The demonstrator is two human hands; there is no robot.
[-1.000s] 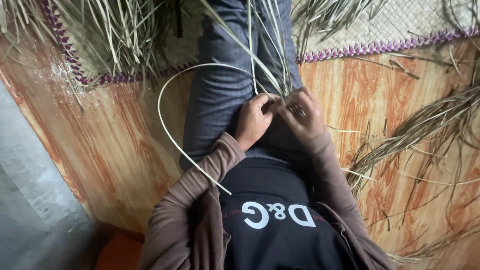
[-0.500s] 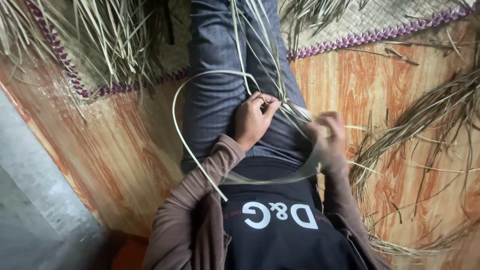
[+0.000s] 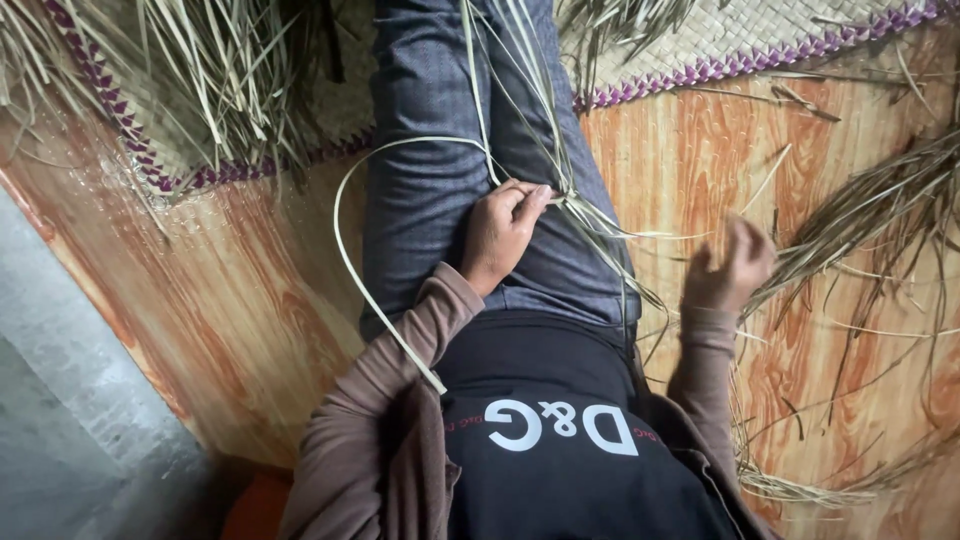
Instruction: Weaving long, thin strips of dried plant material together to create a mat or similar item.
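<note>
I sit with my grey-trousered leg [image 3: 430, 130] stretched out over the floor. My left hand [image 3: 495, 235] rests on the thigh and pinches a bunch of thin dried straw strands [image 3: 560, 150] that run up along the leg. From that pinch, a long pale strip [image 3: 345, 260] loops out to the left and back down to my sleeve. My right hand [image 3: 735, 265], blurred, is out to the right above the floor. Its fingers are curled on a thin strand [image 3: 660, 237] that stretches back to the bunch, and it is close to a heap of straw [image 3: 870, 210].
A woven mat with a purple edge [image 3: 760, 45] lies across the top, with loose straw [image 3: 220, 80] spread over its left part. The floor [image 3: 250, 290] has an orange wood pattern. A grey concrete strip [image 3: 60, 400] runs along the left.
My right hand left the left hand on the thigh and swung out right toward the straw heap, drawing a strand along. The left hand kept its pinch; the pale loop shifted slightly.
</note>
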